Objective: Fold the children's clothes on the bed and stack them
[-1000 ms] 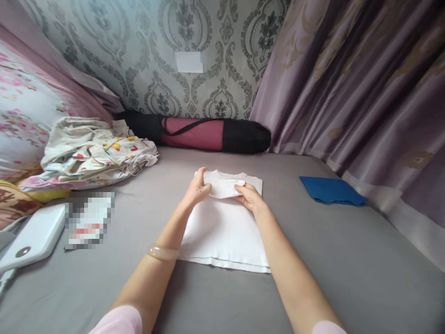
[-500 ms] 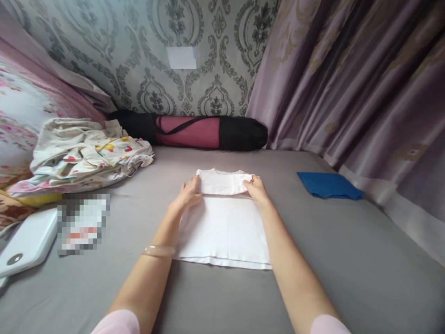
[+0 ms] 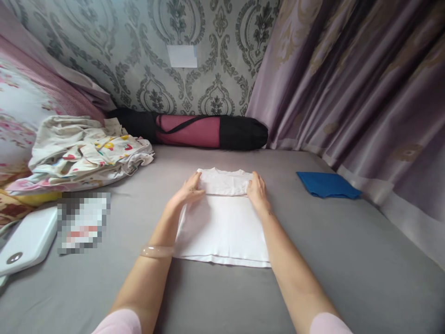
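Forearms stretch out over the smooth grey sheet (image 3: 222,297), a pale bangle (image 3: 157,251) on the left wrist. Left hand (image 3: 189,189) and right hand (image 3: 257,192) lie flat, fingers together, pressing the folded top edge of the soft white shirt (image 3: 222,227) mid-bed. Further right, a flat blue cloth (image 3: 327,184); against the wall, a maroon-and-black roll bag (image 3: 208,131).

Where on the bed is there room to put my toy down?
Bare grey sheet lies between the white shirt and the blue cloth, and along the near edge. It is crowded on the left: the printed clothes pile and white device.
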The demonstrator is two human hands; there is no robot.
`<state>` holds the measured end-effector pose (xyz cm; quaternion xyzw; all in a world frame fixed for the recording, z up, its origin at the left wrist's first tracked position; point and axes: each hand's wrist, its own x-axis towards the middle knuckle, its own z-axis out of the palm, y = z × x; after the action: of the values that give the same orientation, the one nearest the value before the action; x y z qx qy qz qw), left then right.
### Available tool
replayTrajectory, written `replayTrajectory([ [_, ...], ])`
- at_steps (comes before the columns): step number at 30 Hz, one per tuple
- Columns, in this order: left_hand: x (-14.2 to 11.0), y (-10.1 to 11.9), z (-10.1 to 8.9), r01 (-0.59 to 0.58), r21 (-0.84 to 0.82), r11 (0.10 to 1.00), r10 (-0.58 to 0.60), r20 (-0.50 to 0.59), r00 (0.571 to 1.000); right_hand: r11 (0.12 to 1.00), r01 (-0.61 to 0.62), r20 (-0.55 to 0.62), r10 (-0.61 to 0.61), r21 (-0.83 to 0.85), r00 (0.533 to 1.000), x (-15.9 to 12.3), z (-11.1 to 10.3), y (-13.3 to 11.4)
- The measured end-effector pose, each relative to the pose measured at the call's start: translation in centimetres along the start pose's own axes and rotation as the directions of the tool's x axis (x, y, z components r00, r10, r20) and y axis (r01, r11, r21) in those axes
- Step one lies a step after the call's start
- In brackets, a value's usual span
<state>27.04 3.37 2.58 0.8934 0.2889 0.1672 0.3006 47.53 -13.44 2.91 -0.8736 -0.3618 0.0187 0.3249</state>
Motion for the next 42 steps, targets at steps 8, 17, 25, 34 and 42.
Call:
replayTrajectory([
  [8,0.1,3.1,4.8,-0.078,0.299,0.951,0.064,0.055,0.996,0.945,0.253,0.459,-0.135,-0.207,0.878,-2.5,1.1,-5.2],
  [17,0.2,1.4,4.7,0.12,0.325,0.938,-0.121,-0.017,0.992,0.916,0.355,0.494,-0.225,-0.186,0.84,-2.5,4.7,-8.4],
  [25,0.2,0.8,3.7,0.092,0.332,0.939,-0.069,-0.081,0.994,0.897,0.404,0.409,-0.307,-0.177,0.859,-1.6,6.3,-9.6],
  [34,0.4,-0.1,3.2,0.109,0.319,0.941,-0.087,-0.084,0.993,0.88,0.471,0.442,-0.398,-0.065,0.804,-1.0,8.0,-9.0],
  [42,0.3,-0.8,3.0,0.155,0.379,0.912,-0.156,-0.028,0.987,0.9,0.406,0.418,-0.31,-0.161,0.854,-1.5,8.1,-8.5],
])
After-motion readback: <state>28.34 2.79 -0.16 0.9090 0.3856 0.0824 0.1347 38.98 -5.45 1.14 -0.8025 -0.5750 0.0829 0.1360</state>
